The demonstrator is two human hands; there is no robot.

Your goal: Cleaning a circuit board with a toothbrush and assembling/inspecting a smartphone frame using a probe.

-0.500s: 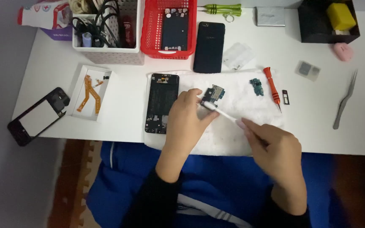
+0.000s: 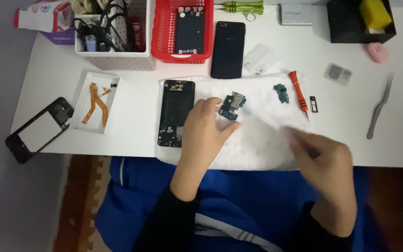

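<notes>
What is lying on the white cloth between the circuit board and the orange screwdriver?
In the head view, a small blue-green circuit part lies on the white cloth, between the circuit board and the orange screwdriver, closer to the screwdriver.

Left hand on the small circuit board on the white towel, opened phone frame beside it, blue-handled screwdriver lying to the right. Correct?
Not quite. In the head view the screwdriver has an orange-red handle, not blue. The rest holds: the left hand touches the small circuit board on the white towel, the opened phone frame lies beside it, and the screwdriver lies to the right.
</notes>
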